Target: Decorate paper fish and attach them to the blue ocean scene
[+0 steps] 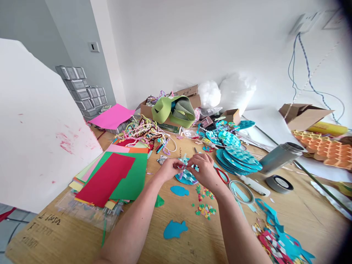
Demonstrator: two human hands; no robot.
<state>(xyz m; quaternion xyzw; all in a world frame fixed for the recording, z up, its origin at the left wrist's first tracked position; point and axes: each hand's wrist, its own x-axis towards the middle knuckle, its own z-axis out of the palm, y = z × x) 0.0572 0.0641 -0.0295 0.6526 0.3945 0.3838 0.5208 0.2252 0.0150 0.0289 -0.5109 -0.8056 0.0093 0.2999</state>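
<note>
Both hands meet at the middle of the wooden table. My left hand (169,169) pinches one end of a small red and white piece (180,166). Closed on its other end is my right hand (202,167). Its exact shape is partly hidden by the fingers. Right beneath the hands lies a round blue woven paper disc (184,179) with purple bits on it. Nearer to me are two blue paper fish, a small one (179,190) and a larger one (175,229). Small coloured paper dots (205,210) are scattered beside my right forearm.
Coloured paper sheets (106,179) lie on the left. To the right are red scissors (222,175), a tape roll (242,191), a white glue bottle (255,185), stacked blue discs (236,161) and a tilted metal bottle (280,158). Pipe cleaners (143,132) and boxes stand behind.
</note>
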